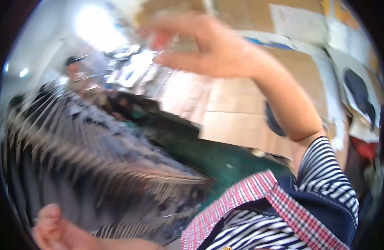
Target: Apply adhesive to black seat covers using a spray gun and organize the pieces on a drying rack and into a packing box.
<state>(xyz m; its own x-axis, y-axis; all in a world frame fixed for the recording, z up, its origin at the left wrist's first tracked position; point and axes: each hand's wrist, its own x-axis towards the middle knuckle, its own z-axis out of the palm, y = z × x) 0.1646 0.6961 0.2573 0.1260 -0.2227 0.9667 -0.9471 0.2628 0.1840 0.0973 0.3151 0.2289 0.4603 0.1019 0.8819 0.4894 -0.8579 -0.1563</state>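
Observation:
My right hand (208,48) is raised at the top middle, over a cardboard-covered surface (233,112). Its thumb and fingers are spread apart and blurred by motion. A small reddish patch shows by the fingertips; I cannot make out whether it is a thing or a finger. At the lower left, my left hand (60,231) has its fingers curled in. It is beside a long rack (96,166) of closely spaced thin slats with dark, sheet-like pieces hanging below. Whatever the left fingers hold, if anything, is hidden.
Dark sole-shaped pieces (358,93) lie at the right. A white sheet (298,23) lies on the cardboard at the back. Green floor (217,160) runs between rack and cardboard. Beyond the rack is another person (77,75) in a dark cap. Shiny stacked items blur behind.

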